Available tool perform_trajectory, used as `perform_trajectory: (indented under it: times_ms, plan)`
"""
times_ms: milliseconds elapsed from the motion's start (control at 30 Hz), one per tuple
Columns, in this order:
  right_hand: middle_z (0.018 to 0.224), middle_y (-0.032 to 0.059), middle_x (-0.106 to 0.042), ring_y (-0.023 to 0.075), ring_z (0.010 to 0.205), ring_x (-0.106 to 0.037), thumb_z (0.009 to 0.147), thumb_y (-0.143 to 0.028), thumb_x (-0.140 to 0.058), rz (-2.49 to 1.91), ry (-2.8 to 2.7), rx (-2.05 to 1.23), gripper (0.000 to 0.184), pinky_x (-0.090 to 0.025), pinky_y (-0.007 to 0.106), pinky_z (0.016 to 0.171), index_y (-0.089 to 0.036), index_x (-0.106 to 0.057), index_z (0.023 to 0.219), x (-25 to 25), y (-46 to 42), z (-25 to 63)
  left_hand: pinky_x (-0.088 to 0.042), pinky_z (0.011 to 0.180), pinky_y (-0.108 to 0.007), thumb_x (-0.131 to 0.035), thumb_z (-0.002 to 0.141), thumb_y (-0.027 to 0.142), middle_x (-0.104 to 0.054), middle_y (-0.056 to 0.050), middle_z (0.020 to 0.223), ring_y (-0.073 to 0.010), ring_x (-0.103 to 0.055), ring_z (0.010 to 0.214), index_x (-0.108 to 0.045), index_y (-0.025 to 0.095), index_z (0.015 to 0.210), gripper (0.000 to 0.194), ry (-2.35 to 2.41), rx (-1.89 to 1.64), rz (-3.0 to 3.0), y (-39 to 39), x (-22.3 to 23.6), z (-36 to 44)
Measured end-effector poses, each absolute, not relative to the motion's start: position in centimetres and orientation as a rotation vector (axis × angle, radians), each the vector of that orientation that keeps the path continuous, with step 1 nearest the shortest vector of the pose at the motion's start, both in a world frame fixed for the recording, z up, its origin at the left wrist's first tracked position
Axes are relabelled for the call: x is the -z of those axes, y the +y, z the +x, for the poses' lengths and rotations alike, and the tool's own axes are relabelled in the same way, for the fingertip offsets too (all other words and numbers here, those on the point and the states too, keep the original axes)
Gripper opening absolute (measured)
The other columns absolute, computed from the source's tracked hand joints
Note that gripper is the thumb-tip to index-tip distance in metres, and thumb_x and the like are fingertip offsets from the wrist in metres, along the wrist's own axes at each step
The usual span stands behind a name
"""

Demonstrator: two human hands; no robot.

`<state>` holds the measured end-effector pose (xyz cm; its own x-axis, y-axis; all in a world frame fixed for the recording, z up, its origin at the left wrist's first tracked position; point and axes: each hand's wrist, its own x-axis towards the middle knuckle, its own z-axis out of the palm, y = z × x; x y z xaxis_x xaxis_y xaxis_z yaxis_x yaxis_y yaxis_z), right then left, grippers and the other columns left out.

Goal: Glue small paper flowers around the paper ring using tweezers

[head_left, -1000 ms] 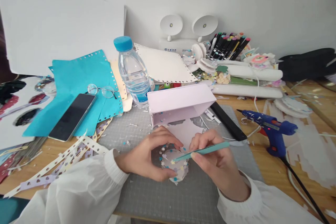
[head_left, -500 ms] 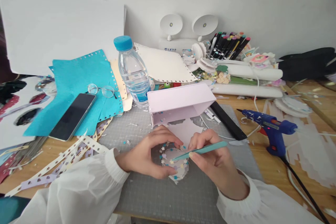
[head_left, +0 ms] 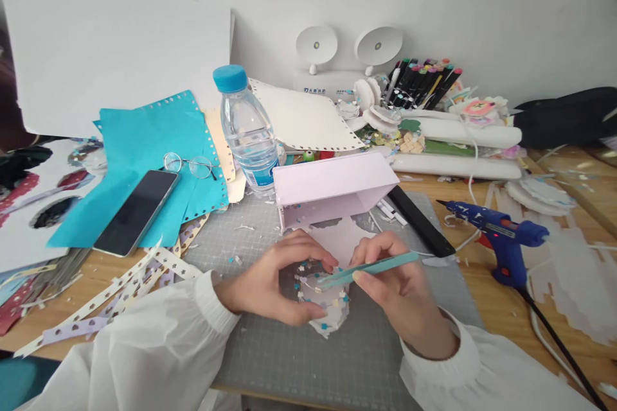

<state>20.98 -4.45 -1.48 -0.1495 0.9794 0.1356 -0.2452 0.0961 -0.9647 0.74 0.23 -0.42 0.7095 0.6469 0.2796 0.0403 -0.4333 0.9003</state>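
Observation:
My left hand [head_left: 270, 282] curls around a small pale paper piece [head_left: 324, 305] edged with tiny coloured cut-outs, thumb and fingers pinching its rim on the grey cutting mat [head_left: 337, 359]. My right hand [head_left: 400, 292] grips teal tweezers [head_left: 371, 268], whose tip rests over the top of the paper piece. Just behind the hands lies a folded pink paper box [head_left: 332, 189], open side towards me.
A water bottle [head_left: 247, 131], a phone [head_left: 137, 212] and glasses [head_left: 190, 166] on teal paper [head_left: 139, 141] lie at the left. A blue glue gun [head_left: 501, 237] with its cable lies at the right. Markers [head_left: 424, 83], white rolls and punched paper strips [head_left: 120, 295] crowd the table.
The tweezers' tip has shifted slightly up and left over the paper piece, and my left hand has turned the piece a little. The view has drifted slightly.

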Motion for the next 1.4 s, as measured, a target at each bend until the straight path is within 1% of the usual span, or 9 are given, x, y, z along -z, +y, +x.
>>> perform_trajectory:
  times_ms: [167,333,433,633,833,1167,1400]
  plan:
    - [0.072,-0.0033,-0.048,0.0117,0.064,-0.050,0.084,-0.021,-0.063,-0.847,-1.153,-1.358,0.015,-0.043,0.025,0.056,-0.024,-0.049,0.082,1.67,-4.25,21.13,-0.046,0.082,-0.035,-0.073,0.066,0.032,-0.067,-0.010,0.096,-0.0236,-0.058,0.088,-0.065,0.016,0.105,0.043,0.527,-0.743,1.895,0.18,0.46,0.62]
    - [0.071,-0.0037,-0.048,0.0110,0.062,-0.050,0.083,-0.022,-0.064,-0.831,-1.139,-1.389,0.015,-0.042,0.024,0.055,-0.024,-0.049,0.081,1.53,-4.31,21.05,-0.047,0.075,-0.033,-0.071,0.069,0.034,-0.065,-0.011,0.093,-0.0219,-0.058,0.082,-0.065,0.014,0.103,0.040,0.563,-0.713,1.858,0.17,0.41,0.55]
    - [0.071,-0.0038,-0.048,0.0105,0.062,-0.049,0.084,-0.020,-0.064,-0.834,-1.137,-1.397,0.015,-0.041,0.023,0.056,-0.024,-0.049,0.082,1.41,-4.40,21.06,-0.047,0.076,-0.033,-0.069,0.069,0.034,-0.065,-0.010,0.093,-0.0217,-0.058,0.083,-0.065,0.015,0.103,0.039,0.571,-0.685,1.862,0.22,0.35,0.51]
    - [0.076,-0.0032,-0.053,0.0100,0.072,-0.056,0.086,-0.016,-0.062,-0.763,-1.177,-1.467,0.015,-0.046,0.023,0.064,-0.025,-0.050,0.086,1.05,-4.67,21.03,-0.047,0.078,-0.034,-0.070,0.068,0.031,-0.065,-0.010,0.095,-0.0226,-0.059,0.085,-0.065,0.014,0.103,0.040,0.561,-0.661,1.864,0.34,0.42,0.47]
    - [0.079,-0.0030,-0.051,0.0093,0.077,-0.059,0.086,-0.015,-0.061,-0.728,-1.148,-1.453,0.014,-0.049,0.023,0.070,-0.025,-0.051,0.087,0.95,-4.67,21.04,-0.047,0.078,-0.034,-0.070,0.068,0.032,-0.065,-0.010,0.095,-0.0225,-0.059,0.085,-0.065,0.015,0.103,0.039,0.571,-0.634,1.859,0.29,0.42,0.40]
    - [0.078,-0.0024,-0.053,0.0098,0.077,-0.058,0.085,-0.016,-0.063,-0.701,-1.168,-1.419,0.014,-0.049,0.023,0.069,-0.024,-0.052,0.084,0.76,-4.69,21.15,-0.046,0.076,-0.034,-0.069,0.068,0.032,-0.065,-0.010,0.094,-0.0221,-0.059,0.084,-0.066,0.014,0.103,0.039,0.575,-0.646,1.867,0.33,0.45,0.47]
    - [0.079,-0.0021,-0.054,0.0110,0.077,-0.058,0.084,-0.015,-0.064,-0.686,-1.185,-1.445,0.015,-0.048,0.025,0.069,-0.025,-0.052,0.086,0.94,-4.75,21.31,-0.047,0.076,-0.033,-0.069,0.069,0.031,-0.065,-0.009,0.095,-0.0217,-0.059,0.084,-0.065,0.016,0.105,0.039,0.578,-0.638,1.881,0.25,0.46,0.38]
